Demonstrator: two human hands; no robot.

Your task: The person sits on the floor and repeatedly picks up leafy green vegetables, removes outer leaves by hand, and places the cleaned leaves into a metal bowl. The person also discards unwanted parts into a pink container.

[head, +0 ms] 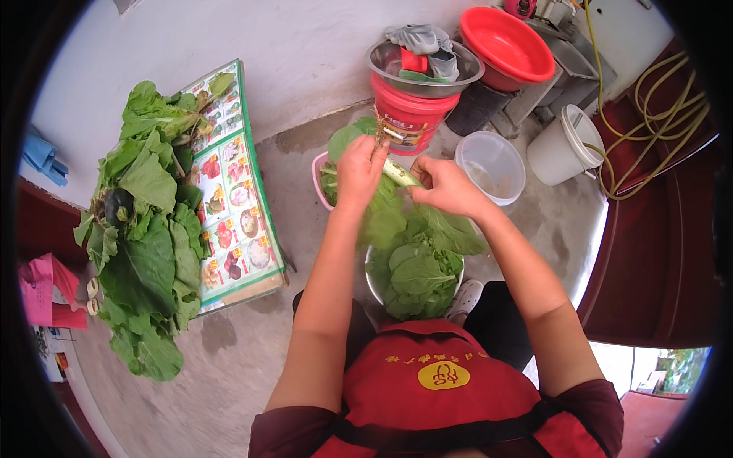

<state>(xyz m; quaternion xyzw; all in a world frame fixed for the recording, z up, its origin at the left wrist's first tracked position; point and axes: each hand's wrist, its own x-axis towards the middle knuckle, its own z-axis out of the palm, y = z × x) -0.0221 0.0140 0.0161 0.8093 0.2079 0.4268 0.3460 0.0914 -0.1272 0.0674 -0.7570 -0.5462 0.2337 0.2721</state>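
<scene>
My left hand [362,172] grips the root end of a leafy green vegetable with a thick pale stalk [399,172]. At the stalk's lower end is my right hand [440,184], its thumb and fingers bent close against it; whether they pinch the stalk or a leaf is unclear. Large leaves hang from the stalk, partly blurred, over a metal basin [373,286] between my knees. Green leaves [421,275] fill that basin. Behind my left hand a pink basin [318,180] holds more greens, partly hidden by the hand.
On the left, a table with a printed cover [232,229] bears heaped leafy greens [149,252] and a dark round vegetable [118,206]. Ahead stand a red bucket [415,123] under a steel bowl [472,71], a clear tub [491,166], a white bucket [552,151] and a red basin [507,48].
</scene>
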